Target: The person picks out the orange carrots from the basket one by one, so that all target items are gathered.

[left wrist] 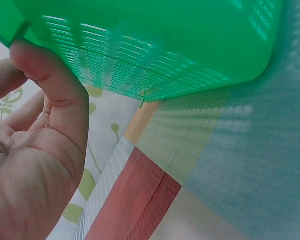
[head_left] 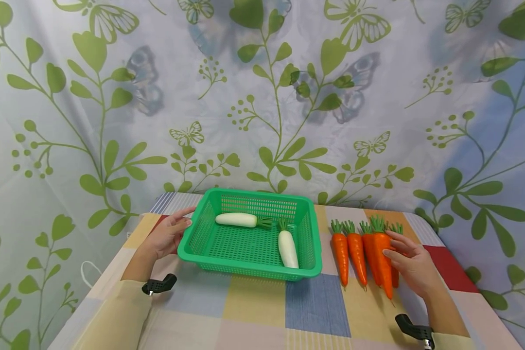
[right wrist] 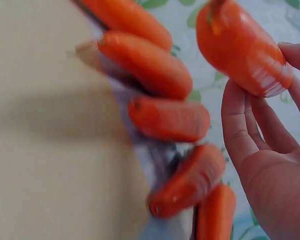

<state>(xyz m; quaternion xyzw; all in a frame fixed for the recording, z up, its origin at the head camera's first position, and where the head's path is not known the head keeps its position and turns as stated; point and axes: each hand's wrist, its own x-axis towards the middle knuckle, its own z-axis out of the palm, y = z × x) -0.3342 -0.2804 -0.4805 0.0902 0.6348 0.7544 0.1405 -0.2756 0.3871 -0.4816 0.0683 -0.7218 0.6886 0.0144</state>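
From the head view, we judge that we are at the pick-up of a carrot: our right hand (head_left: 413, 265) has its fingers curled round one carrot (head_left: 382, 260) in the row of carrots (head_left: 354, 253) on the checked tablecloth (head_left: 253, 301), while our left hand (head_left: 168, 233) rests with relaxed fingers against the left rim of the green basket (head_left: 245, 270). Two white radishes (head_left: 262, 231) already lie inside, one along the back, one at the right wall. The next move, we think, calls for lifting the carrot clear of the right rim; the middle and left of the basket floor give open room.

From the left wrist, we see our thumb (left wrist: 50, 75) touching the basket wall (left wrist: 155, 60), fingers loosely open, with the table's far edge just behind.

From the right wrist, the picture is blurred, yet our fingers (right wrist: 250, 130) plainly cradle the fat end of one carrot (right wrist: 242, 47), raised apart from its neighbours (right wrist: 170, 120).
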